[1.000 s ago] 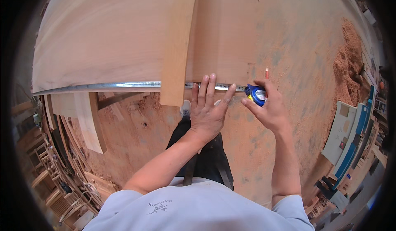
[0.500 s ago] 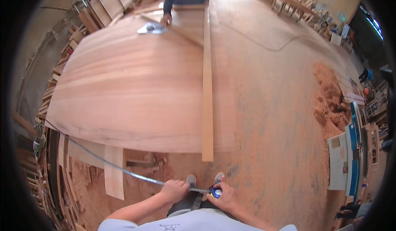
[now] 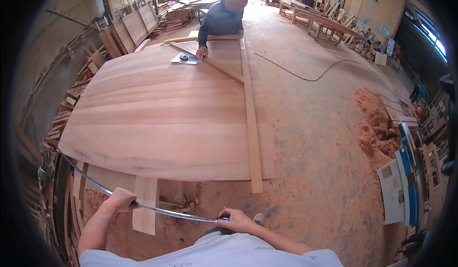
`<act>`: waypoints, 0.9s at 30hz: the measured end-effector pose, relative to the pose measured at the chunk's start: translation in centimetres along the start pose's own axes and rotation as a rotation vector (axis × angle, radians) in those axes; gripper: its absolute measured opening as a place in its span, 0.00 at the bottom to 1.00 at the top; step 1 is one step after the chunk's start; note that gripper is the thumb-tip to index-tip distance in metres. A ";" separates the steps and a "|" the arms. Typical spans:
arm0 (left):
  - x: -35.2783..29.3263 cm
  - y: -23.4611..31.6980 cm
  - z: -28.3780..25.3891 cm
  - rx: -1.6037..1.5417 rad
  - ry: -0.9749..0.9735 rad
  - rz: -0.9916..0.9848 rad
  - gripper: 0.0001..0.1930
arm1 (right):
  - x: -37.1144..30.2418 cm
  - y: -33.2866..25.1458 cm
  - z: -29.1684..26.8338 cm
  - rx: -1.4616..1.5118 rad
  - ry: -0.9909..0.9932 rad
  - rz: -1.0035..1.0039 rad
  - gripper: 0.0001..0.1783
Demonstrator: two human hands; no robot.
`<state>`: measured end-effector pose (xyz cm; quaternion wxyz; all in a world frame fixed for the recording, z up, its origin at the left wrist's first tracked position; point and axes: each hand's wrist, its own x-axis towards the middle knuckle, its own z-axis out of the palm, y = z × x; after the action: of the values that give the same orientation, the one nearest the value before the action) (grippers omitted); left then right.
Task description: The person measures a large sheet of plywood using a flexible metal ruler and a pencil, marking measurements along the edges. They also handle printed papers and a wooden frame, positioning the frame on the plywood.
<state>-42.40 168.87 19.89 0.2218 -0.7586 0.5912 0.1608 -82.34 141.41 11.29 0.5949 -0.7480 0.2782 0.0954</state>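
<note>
My left hand (image 3: 123, 200) is closed around the metal blade of a tape measure (image 3: 176, 214), below the near left part of a large wooden panel (image 3: 157, 140). From there the blade stretches up to the panel's near left corner. My right hand (image 3: 236, 220), close to my waist, grips the other end at the tape's case, which its fingers mostly hide. Between both hands the blade sags in a shallow curve. A long wooden strip (image 3: 253, 147) lies along the panel's right side, its end jutting past the near edge.
At the panel's far end a person (image 3: 222, 21) leans over, one hand on a diagonal wooden strip (image 3: 222, 70) beside a white paper (image 3: 191, 61). A cable (image 3: 305, 79) and a sawdust heap (image 3: 374, 124) lie on the floor. A board (image 3: 145, 219) sticks out under the panel.
My left hand has slid left along the blade, away from my right hand, so more tape shows between them. My view has tilted up, bringing more of the other person into sight.
</note>
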 end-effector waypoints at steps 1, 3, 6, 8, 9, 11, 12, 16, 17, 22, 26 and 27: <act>-0.9 -1.0 0.8 -0.006 0.046 -0.027 0.17 | -0.3 -0.4 -0.5 -0.025 0.013 -0.008 0.30; -2.4 -2.5 1.1 0.060 0.050 -0.082 0.16 | -1.0 0.0 -1.3 -0.045 0.036 0.015 0.30; -3.4 -4.6 1.8 0.106 0.056 -0.125 0.15 | -2.2 1.6 -2.7 0.037 0.068 0.014 0.30; -3.7 -5.4 2.0 0.129 0.049 -0.125 0.14 | -2.7 3.0 -3.5 0.067 0.066 0.050 0.28; -3.8 -5.5 2.1 0.122 0.057 -0.133 0.14 | -2.9 3.6 -3.9 0.092 0.062 0.067 0.28; -3.8 -5.3 2.3 0.104 0.069 -0.144 0.14 | -4.0 4.4 -5.0 0.119 0.050 0.108 0.28; -3.7 -5.2 2.4 0.099 0.064 -0.139 0.14 | -4.5 5.0 -5.4 0.113 0.065 0.105 0.28; -3.2 -3.8 1.8 0.070 0.040 -0.106 0.13 | -6.5 5.6 -6.6 0.156 0.095 0.123 0.26; -2.9 -3.3 1.5 0.061 0.035 -0.091 0.13 | -6.9 6.1 -6.7 0.163 0.104 0.115 0.24; -1.2 0.0 -1.4 0.073 0.096 0.030 0.12 | -8.4 6.2 -7.3 0.159 0.079 0.169 0.23; 0.1 2.3 -2.6 0.028 0.192 0.096 0.10 | -9.4 6.4 -7.7 0.292 0.101 0.207 0.24; 0.5 3.0 -2.9 0.016 0.223 0.118 0.10 | -9.5 6.2 -7.8 0.300 0.100 0.195 0.24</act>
<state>-45.21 166.30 21.65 0.1509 -0.7338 0.6571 0.0834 -94.96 136.12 12.69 0.6731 -0.6243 0.3897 0.0727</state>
